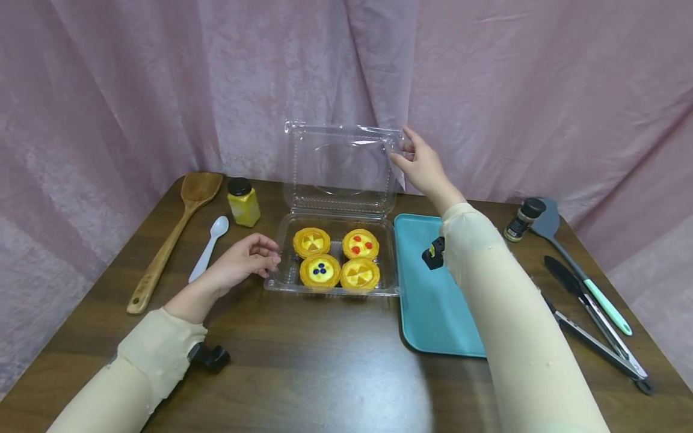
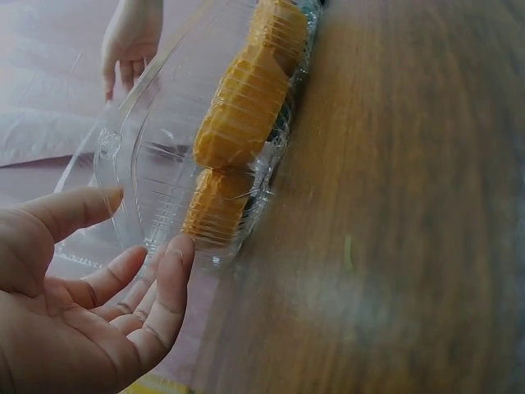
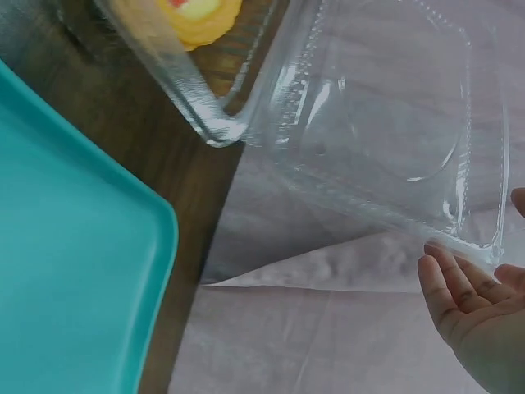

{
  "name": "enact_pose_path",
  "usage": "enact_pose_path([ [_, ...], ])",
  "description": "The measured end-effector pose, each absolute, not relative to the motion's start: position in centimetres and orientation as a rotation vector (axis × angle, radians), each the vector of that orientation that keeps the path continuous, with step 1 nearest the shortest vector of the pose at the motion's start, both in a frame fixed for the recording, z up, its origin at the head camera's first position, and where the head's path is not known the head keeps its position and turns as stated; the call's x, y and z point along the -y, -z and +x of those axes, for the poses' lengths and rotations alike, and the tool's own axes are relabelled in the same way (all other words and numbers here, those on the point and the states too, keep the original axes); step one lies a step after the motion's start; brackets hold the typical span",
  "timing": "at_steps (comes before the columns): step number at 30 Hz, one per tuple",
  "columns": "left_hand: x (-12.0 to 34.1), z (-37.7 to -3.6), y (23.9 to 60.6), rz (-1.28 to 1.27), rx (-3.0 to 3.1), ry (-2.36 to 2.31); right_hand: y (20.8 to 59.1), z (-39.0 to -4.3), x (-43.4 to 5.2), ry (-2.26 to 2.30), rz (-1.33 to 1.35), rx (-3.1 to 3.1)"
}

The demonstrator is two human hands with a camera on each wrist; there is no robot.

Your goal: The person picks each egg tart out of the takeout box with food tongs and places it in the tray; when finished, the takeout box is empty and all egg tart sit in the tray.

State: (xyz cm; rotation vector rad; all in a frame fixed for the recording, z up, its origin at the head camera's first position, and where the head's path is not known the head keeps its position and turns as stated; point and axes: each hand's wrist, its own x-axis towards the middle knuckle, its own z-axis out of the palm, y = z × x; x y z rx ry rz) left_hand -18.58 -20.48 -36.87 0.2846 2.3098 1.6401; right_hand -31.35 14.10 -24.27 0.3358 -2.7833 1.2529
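A clear plastic clamshell box (image 1: 330,289) stands at the table's middle, holding several yellow tarts (image 1: 320,270). Its lid (image 1: 341,162) stands upright, hinged at the back. My right hand (image 1: 407,150) reaches to the lid's top right corner, fingers fairly straight and touching its edge. The right wrist view shows the lid (image 3: 385,123) with that hand (image 3: 480,263) loosely about its corner. My left hand (image 1: 267,257) rests at the box's left rim, fingers relaxed. In the left wrist view the left hand (image 2: 123,246) is spread beside the box (image 2: 156,172) and the tarts (image 2: 242,98).
A teal tray (image 1: 428,313) lies right of the box. On the left are a wooden spatula (image 1: 173,234), a white spoon (image 1: 208,246) and a yellow jar (image 1: 243,203). On the right are a spice jar (image 1: 522,219), a grey spatula (image 1: 574,264) and black tongs (image 1: 595,325). A pink curtain hangs behind.
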Motion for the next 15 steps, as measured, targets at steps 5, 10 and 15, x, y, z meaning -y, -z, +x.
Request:
enact_pose_path([
  [5, 20.4, -18.5, 36.8, 0.303, -2.317, -1.643, 25.2, -31.7, -14.4, -1.297, 0.334, 2.782],
  [10, 20.1, -18.5, 36.7, 0.302, -2.315, -1.635, 26.0, -31.7, -14.7, -1.315, 0.291, 2.825],
  [15, 19.9, -18.5, 36.8, 0.299, -2.316, -1.625, 26.7, -31.7, -15.0, -1.309, 0.276, 2.857],
])
